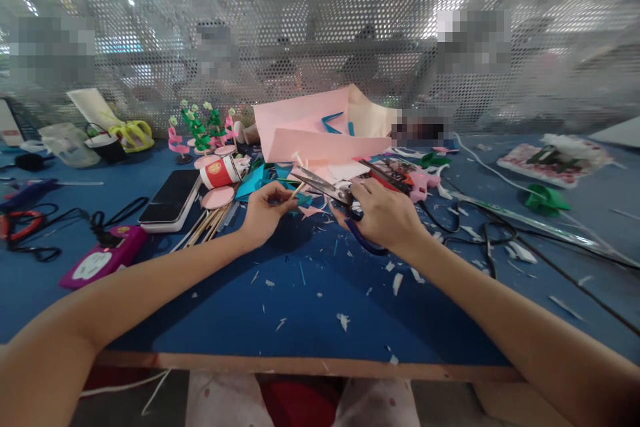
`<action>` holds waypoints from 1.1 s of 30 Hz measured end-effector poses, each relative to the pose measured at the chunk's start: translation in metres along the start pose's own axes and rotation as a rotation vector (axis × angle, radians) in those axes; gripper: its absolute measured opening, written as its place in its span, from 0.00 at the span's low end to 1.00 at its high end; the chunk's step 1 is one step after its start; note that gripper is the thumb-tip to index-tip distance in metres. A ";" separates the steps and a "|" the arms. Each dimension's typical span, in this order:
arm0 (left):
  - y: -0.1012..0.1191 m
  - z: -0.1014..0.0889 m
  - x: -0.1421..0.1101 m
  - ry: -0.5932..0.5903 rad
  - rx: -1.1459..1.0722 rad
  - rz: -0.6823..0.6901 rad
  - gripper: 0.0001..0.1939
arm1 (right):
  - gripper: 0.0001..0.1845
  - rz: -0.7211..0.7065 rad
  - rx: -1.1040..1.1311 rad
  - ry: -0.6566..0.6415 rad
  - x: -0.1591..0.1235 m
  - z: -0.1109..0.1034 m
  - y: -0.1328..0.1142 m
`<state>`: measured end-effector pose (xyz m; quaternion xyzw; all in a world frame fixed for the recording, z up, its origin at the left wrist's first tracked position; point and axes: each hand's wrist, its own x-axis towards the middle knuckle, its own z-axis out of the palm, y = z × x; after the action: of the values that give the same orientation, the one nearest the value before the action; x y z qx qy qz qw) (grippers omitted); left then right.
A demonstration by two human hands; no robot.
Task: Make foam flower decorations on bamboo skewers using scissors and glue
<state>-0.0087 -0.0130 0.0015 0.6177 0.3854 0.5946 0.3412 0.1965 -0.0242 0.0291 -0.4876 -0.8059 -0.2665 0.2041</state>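
Note:
My left hand point(267, 215) pinches a thin pale stick point(299, 190), its tip pointing up and right from my fingers. In my right hand point(387, 215) is a pair of scissors point(327, 187) with dark blue handles, the blades reaching left toward the stick. The blades look partly apart; whether they touch the stick I cannot tell. Behind my hands lie blue paper point(254, 181) and a folded pink sheet point(305, 117). Left of my left hand are several wooden sticks point(213, 227) and a pink paper disc point(218, 198).
A red and white paper cup point(220, 173) lies tipped over. Small spiral paper plants point(203, 130) stand behind it. At left are a phone point(170, 198) on a white box and a purple device point(104, 255). Cables point(487, 240) and paper scraps cover the right side; a perforated screen point(320, 33) stands behind.

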 end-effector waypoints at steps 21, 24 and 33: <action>0.004 0.001 -0.001 -0.004 0.018 0.008 0.08 | 0.17 -0.071 -0.049 0.111 -0.001 0.006 0.002; 0.003 0.001 -0.001 -0.010 0.029 0.006 0.09 | 0.17 -0.086 -0.045 0.101 -0.002 0.005 0.003; 0.006 0.002 -0.002 -0.029 0.040 -0.025 0.09 | 0.20 -0.082 -0.019 -0.016 0.001 -0.001 0.003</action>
<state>-0.0065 -0.0177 0.0053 0.6283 0.3998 0.5733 0.3417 0.1993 -0.0232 0.0314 -0.4584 -0.8242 -0.2785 0.1817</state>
